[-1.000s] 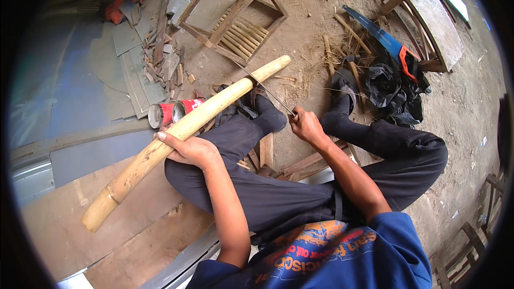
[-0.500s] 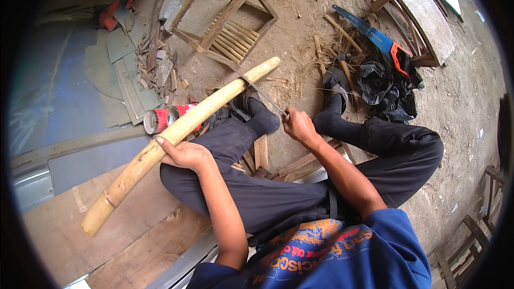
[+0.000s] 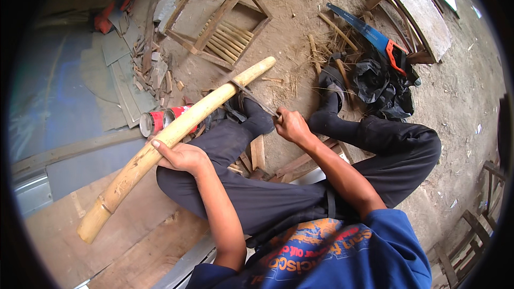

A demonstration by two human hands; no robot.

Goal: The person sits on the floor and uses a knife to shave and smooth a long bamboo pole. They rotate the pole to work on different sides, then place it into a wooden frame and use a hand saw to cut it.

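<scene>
A pale yellow bamboo pole (image 3: 179,123) slants from the lower left up toward the middle, across my left thigh. My left hand (image 3: 181,155) is closed around its middle, thumb on top. In my right hand (image 3: 292,124) is the handle of a knife with a long, narrow dark blade (image 3: 250,94). Its blade lies across the pole, a short way below the far end. My fingers cover most of the handle. A node ring shows near the pole's lower end.
Red tins (image 3: 152,123) stand left, beyond my left knee. A wooden frame with bamboo slats (image 3: 227,40) lies ahead. At the right, a blue handsaw with orange handle (image 3: 369,33) lies by black plastic (image 3: 377,88) and a hammer (image 3: 340,64). Wood scraps (image 3: 159,77) litter the floor.
The knife blade has slid slightly down the pole, toward me, with my right hand. My left hand keeps its hold. The whole view has shifted a little.
</scene>
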